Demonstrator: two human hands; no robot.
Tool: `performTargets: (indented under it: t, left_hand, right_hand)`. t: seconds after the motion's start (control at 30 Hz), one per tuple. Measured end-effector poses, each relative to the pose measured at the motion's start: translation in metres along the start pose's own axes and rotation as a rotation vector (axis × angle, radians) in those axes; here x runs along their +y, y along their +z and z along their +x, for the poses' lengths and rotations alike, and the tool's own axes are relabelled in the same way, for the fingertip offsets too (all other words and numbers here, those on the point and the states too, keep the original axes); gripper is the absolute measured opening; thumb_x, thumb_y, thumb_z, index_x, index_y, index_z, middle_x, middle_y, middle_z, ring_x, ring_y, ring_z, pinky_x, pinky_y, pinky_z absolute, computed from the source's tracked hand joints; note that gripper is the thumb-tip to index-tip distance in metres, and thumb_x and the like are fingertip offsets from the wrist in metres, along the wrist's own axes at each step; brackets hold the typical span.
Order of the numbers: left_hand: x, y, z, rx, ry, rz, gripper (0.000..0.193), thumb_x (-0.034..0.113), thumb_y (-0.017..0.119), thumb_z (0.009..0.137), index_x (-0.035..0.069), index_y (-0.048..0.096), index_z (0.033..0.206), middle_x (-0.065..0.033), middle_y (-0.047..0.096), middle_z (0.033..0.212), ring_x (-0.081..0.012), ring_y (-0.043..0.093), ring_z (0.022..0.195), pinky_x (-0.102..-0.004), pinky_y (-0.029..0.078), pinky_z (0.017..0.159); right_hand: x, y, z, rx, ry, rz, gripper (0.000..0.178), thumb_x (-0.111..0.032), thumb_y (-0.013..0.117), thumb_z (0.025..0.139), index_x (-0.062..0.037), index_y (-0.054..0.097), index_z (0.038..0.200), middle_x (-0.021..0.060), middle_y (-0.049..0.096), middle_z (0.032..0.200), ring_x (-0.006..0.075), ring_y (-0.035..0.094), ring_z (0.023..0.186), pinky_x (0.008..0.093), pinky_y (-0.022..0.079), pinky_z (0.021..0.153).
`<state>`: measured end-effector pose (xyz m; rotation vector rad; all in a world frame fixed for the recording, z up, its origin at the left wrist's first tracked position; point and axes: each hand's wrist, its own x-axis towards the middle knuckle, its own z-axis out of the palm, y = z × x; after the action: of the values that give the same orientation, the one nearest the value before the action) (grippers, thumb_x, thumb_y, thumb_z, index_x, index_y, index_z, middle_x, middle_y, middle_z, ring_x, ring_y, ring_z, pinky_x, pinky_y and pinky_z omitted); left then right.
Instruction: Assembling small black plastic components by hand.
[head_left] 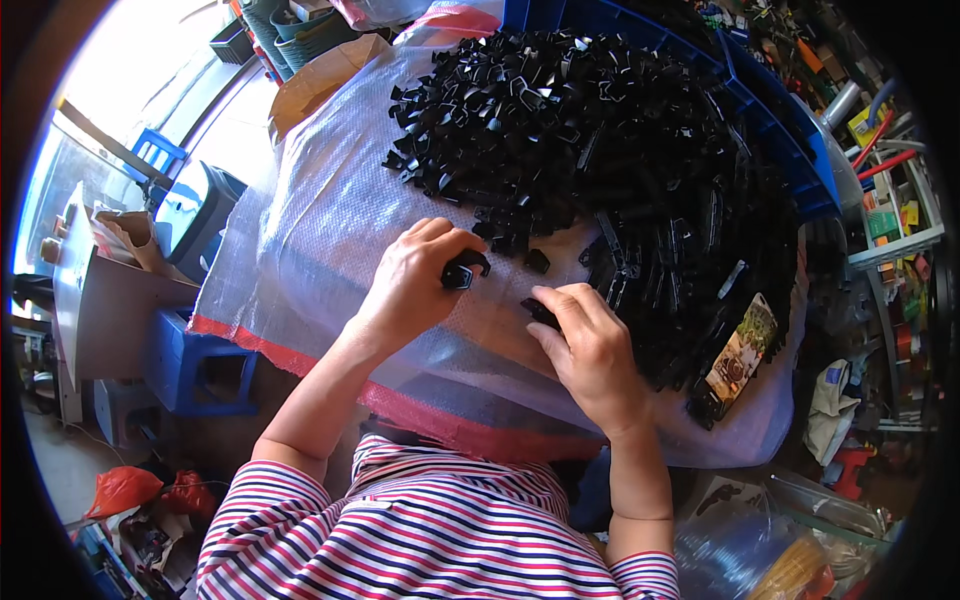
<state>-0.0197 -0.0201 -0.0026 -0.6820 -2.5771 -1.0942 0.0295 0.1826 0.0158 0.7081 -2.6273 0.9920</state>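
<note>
My left hand [425,268] is closed around a small black plastic part [459,275], whose hollow end sticks out past the fingers. To its right, my right hand [590,340] pinches another dark plastic piece [540,312] between thumb and fingertips; its shape is mostly hidden. The two hands are apart, above a white woven sack [340,210] with a red edge. Just beyond them spreads a large heap of black plastic parts [560,110], short angular ones at the far side and long thin ones [660,250] on the right. One loose black piece [538,262] lies between heap and hands.
A phone [742,345] with a lit picture rests on the heap's right side. Blue crates [790,130] stand behind it. At left are a blue stool [205,365] and a table [120,300]. A cluttered shelf [895,240] stands at right, and plastic bags [750,550] lie lower right.
</note>
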Motion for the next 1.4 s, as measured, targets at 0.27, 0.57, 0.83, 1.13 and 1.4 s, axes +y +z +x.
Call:
performTargets:
  t: [0.27, 0.57, 0.83, 1.13, 1.4]
  left_hand:
    - [0.005, 0.000, 0.013, -0.001, 0.055, 0.030, 0.017, 0.005, 0.069, 0.068, 0.006, 0.061, 0.083, -0.0089, 0.052, 0.076, -0.0277, 0.055, 0.072, -0.0355, 0.044, 0.062]
    - [0.008, 0.017, 0.002, -0.025, 0.047, 0.158, 0.022, 0.012, 0.069, 0.066, 0.007, 0.055, 0.083, -0.0082, 0.050, 0.075, -0.0287, 0.053, 0.076, -0.0394, 0.043, 0.067]
    - [0.017, 0.011, 0.003, -0.279, -0.165, -0.698, 0.020, 0.000, 0.062, 0.070, 0.003, 0.056, 0.089, -0.0047, 0.058, 0.076, -0.0132, 0.057, 0.070, -0.0271, 0.045, 0.064]
    - [0.038, 0.017, 0.004, -0.236, -0.511, -1.333, 0.020, 0.002, 0.069, 0.073, 0.002, 0.056, 0.087, -0.0018, 0.056, 0.079, -0.0084, 0.054, 0.071, -0.0218, 0.045, 0.066]
    - [0.041, 0.028, 0.000, -0.258, -0.593, -1.467, 0.014, 0.002, 0.064, 0.078, 0.004, 0.056, 0.089, -0.0014, 0.057, 0.082, -0.0092, 0.055, 0.075, -0.0224, 0.045, 0.067]
  right_hand:
    - [0.003, -0.003, -0.006, -0.067, -0.017, -0.225, 0.026, 0.000, 0.069, 0.064, -0.0003, 0.059, 0.088, 0.0088, 0.055, 0.082, 0.0251, 0.053, 0.077, 0.0350, 0.045, 0.068]
    - [-0.003, -0.008, -0.011, 0.070, 0.161, 0.151, 0.028, -0.012, 0.075, 0.070, -0.0006, 0.053, 0.084, 0.0068, 0.054, 0.076, 0.0160, 0.053, 0.063, 0.0268, 0.045, 0.062]
    - [-0.007, -0.006, -0.012, 0.146, 0.279, 0.357, 0.035, -0.015, 0.070, 0.077, -0.0010, 0.051, 0.102, 0.0039, 0.053, 0.082, 0.0118, 0.051, 0.072, 0.0247, 0.044, 0.069]
    - [-0.008, 0.007, -0.013, 0.201, 0.183, 0.323, 0.035, -0.018, 0.068, 0.080, -0.0001, 0.053, 0.106, 0.0100, 0.058, 0.086, 0.0192, 0.057, 0.074, 0.0271, 0.046, 0.069]
    - [-0.007, 0.009, -0.011, 0.293, 0.148, 0.337, 0.032, -0.015, 0.072, 0.075, -0.0020, 0.056, 0.099, 0.0036, 0.058, 0.084, 0.0084, 0.050, 0.063, 0.0200, 0.043, 0.058]
